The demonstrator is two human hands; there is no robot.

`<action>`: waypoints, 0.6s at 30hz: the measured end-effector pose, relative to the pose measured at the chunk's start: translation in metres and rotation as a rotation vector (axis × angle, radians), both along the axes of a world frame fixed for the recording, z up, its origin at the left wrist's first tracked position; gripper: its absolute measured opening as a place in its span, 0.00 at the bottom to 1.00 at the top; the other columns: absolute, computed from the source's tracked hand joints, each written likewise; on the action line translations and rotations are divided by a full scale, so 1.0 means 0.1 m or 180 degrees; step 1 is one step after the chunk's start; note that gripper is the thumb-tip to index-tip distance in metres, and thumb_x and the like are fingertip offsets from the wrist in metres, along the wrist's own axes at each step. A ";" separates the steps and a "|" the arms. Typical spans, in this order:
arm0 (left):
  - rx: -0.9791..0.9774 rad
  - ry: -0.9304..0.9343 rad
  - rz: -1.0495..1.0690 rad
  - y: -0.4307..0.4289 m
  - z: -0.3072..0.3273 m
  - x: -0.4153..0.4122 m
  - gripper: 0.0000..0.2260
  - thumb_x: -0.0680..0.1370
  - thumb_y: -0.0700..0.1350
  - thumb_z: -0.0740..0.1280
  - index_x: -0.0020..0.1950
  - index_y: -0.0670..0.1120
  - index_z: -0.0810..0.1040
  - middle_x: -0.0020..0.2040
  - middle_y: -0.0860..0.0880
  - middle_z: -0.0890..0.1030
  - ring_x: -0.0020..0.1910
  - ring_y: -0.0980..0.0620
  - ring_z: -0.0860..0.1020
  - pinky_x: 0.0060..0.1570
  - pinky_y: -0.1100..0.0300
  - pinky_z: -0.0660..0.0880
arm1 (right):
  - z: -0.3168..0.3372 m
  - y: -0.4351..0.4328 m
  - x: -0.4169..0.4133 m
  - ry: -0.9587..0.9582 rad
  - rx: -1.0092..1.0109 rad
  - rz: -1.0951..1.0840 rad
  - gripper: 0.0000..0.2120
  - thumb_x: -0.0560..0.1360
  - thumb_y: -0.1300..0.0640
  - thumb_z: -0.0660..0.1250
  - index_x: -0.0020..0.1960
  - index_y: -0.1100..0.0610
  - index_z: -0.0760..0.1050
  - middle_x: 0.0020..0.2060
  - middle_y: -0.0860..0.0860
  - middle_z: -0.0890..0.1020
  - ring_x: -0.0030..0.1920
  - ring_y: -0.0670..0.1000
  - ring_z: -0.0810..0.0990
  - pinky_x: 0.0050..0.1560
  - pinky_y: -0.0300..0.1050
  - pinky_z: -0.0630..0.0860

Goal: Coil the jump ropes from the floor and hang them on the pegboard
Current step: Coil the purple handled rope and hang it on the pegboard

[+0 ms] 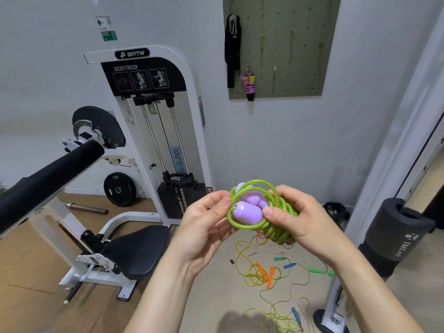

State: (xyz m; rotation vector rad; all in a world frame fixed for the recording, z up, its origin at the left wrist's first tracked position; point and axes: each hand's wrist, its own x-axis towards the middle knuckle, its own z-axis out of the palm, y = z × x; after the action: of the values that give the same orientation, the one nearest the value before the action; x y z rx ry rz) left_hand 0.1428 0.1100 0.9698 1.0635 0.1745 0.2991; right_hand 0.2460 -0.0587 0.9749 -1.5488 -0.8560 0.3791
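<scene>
The coiled green jump rope [276,228] was held up between the two hands, above the floor [223,292], with its two purple handles [247,211] tucked inside the loops. The left hand [204,222] was at the coil's left side. Its thumb and forefinger pinched one outer loop just beside the nearer handle, and the other fingers curled loosely beneath. The right hand [298,217] clasped the thicker bundle of turns, its fingers [288,192] wrapped over the top and behind it and the thumb pressed against the end of a handle. Below, loose ropes [254,275] lay tangled on the floor, with orange, green and blue grips among them. On the wall ahead, the pegboard [288,56] carried a wound pink rope [249,85] low on its left side, beside a hanging black strap [232,49].
</scene>
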 end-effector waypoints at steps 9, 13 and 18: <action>0.0186 -0.0187 -0.0125 -0.02 0.03 0.08 0.38 0.58 0.57 0.81 0.56 0.32 0.74 0.56 0.30 0.78 0.49 0.41 0.77 0.41 0.56 0.75 | 0.00 -0.03 0.01 -0.0071 0.0314 0.0110 0.15 0.66 0.45 0.71 0.48 0.52 0.80 0.39 0.49 0.81 0.39 0.48 0.78 0.40 0.40 0.76; -0.0469 -0.0517 0.0058 -0.18 0.01 0.14 0.18 0.64 0.48 0.80 0.43 0.42 0.76 0.38 0.40 0.77 0.26 0.57 0.69 0.20 0.69 0.65 | -0.06 0.00 -0.03 0.0347 0.0547 0.0237 0.17 0.66 0.46 0.71 0.50 0.54 0.80 0.38 0.51 0.81 0.37 0.52 0.79 0.34 0.42 0.76; -0.0493 -0.0434 0.0491 -0.31 0.04 0.15 0.08 0.74 0.32 0.67 0.40 0.42 0.72 0.31 0.46 0.72 0.20 0.60 0.64 0.16 0.70 0.61 | -0.12 0.02 -0.11 0.0665 0.0687 0.0166 0.24 0.63 0.46 0.71 0.52 0.62 0.77 0.32 0.52 0.78 0.27 0.48 0.73 0.24 0.35 0.66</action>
State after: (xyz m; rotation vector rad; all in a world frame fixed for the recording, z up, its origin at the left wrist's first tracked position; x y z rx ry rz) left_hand 0.1580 0.0791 0.9734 0.8745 0.1550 0.4882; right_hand 0.2354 -0.0571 0.9630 -1.2655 -0.7491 0.4621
